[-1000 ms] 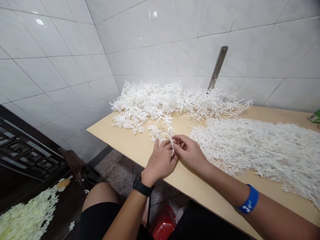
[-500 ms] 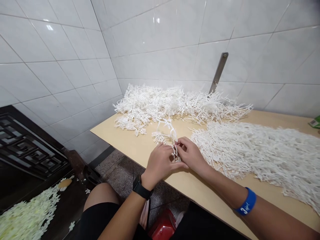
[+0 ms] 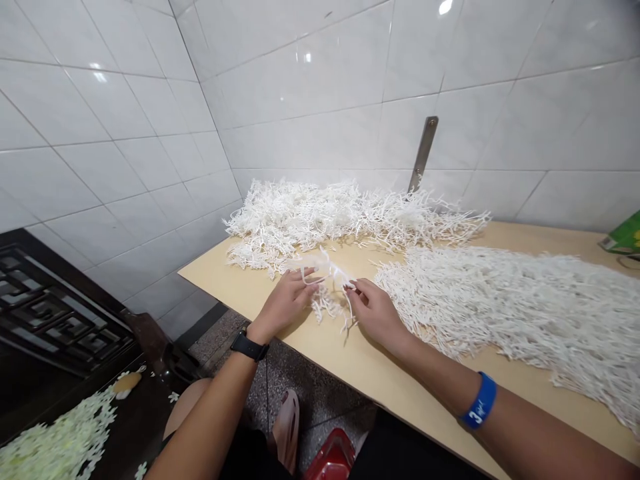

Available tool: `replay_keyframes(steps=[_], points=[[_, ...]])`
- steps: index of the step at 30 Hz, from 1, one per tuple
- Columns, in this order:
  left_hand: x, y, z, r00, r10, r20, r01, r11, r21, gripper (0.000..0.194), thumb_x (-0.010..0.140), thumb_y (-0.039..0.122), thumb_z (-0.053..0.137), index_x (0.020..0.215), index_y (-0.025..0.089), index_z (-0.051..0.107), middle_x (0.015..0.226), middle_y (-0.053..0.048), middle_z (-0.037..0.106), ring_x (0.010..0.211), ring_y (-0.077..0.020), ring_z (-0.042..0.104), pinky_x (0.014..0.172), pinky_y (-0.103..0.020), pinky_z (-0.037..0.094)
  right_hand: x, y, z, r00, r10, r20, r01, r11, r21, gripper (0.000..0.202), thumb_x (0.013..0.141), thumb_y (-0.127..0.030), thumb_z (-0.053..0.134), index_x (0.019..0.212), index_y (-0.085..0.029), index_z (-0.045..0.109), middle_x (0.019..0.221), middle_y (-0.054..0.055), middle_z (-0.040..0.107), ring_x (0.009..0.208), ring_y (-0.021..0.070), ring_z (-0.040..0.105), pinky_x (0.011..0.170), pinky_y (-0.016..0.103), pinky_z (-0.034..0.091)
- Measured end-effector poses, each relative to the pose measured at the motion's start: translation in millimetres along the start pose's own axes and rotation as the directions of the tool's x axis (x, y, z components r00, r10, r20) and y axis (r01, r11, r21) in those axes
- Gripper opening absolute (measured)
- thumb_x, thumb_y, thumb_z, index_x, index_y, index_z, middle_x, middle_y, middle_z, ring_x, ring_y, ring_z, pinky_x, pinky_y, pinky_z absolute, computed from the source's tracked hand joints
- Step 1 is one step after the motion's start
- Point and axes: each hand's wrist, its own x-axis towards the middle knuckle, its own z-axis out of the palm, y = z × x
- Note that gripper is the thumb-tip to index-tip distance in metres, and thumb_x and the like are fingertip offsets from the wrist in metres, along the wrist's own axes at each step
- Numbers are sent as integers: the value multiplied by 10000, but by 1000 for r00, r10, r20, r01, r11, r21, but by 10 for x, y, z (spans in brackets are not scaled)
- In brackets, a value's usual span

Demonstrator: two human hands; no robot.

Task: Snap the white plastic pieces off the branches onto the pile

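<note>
White branched sprig [image 3: 338, 272]: held between the two hands at center of frame, just above the counter [image 3: 400, 400]. Thin, forked, plastic-looking strands; upper part blurred, lower end hanging below the right fingertips. Right hand [image 3: 381, 316]: thumb and fingers pinch the sprig. Left hand [image 3: 286, 300]: fingers bent at the strands on the sprig's left side; blur hides whether they grip.

Small clump [image 3: 324, 305] of similar white pieces lies on the counter between the hands. Loose, tangled heap [image 3: 320, 217] along the wall, upper center; flatter, denser heap [image 3: 505, 300] at right, strands mostly lying lengthwise.

Green packet [image 3: 625, 235] at right edge, partly cut off; contents cannot be told. Lower left: dark wooden seat [image 3: 133, 423] bearing pale yellow-green flower-shaped pieces [image 3: 60, 440] and a tan oval object [image 3: 127, 383]. Red plastic object [image 3: 332, 457] at bottom center, below counter level.
</note>
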Motion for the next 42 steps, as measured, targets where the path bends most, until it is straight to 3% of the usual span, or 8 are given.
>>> replay_keyframes(steps=[8,11,18,21,24,27,37,42], points=[[-105,404,-459,856,35,-516,-16,999,42,393,966,435,474,838,228,783,855,-45,761,901,-211,668,908,-358,460,28,97,-17,985,-76,-157,74,997,-19,364,844,-78,354,969,-177,681,994,94,707,924,223,651,858,392,495],[-124,580,-592,810,-163,-563,163,985,-50,470,958,511,454,825,204,783,724,-44,716,774,-193,639,754,-311,462,48,95,-61,959,-164,-231,153,986,-63,371,834,-60,353,1001,-176,663,994,96,700,945,233,645,865,405,484],[-140,537,-515,804,-553,-218,380,759,-528,553,873,649,513,1023,179,763,884,-95,728,762,-196,614,631,-271,454,30,-75,-175,857,-370,-360,313,927,-207,269,879,-99,398,955,-196,637,945,74,693,951,245,628,886,429,421],[-171,481,-392,804,-594,-5,391,536,-748,556,850,641,561,1107,174,720,1008,-121,730,784,-192,641,653,-271,493,-49,-257,-156,902,-256,-347,270,963,-6,196,913,-183,430,935,-201,624,902,73,672,888,231,624,792,383,458],[-197,448,-265,771,-630,86,376,343,-861,528,846,577,615,1154,154,688,914,-98,708,720,-167,636,633,-259,503,-142,-399,-66,994,-42,-97,68,955,289,180,924,-278,467,956,-196,624,852,63,649,777,207,604,680,349,470],[-231,406,-147,729,-676,110,355,235,-905,473,837,512,663,1144,153,686,839,-53,664,663,-135,601,590,-235,493,-205,-410,69,969,96,228,-200,844,497,226,910,-359,514,1002,-182,620,863,57,637,710,176,579,635,334,479],[-471,346,1,801,-578,153,424,369,-827,404,814,511,673,1080,213,733,1007,-64,687,769,-154,607,533,-202,450,-152,-240,136,885,244,397,-458,613,644,511,729,-593,742,949,-150,614,784,36,620,721,159,612,717,339,521],[-522,411,-48,826,-508,245,480,406,-777,432,875,556,580,1131,238,722,1012,-78,700,885,-204,625,600,-239,502,-154,-249,116,866,219,450,-464,688,557,474,731,-577,747,884,-150,608,673,11,617,572,135,585,592,309,493]])
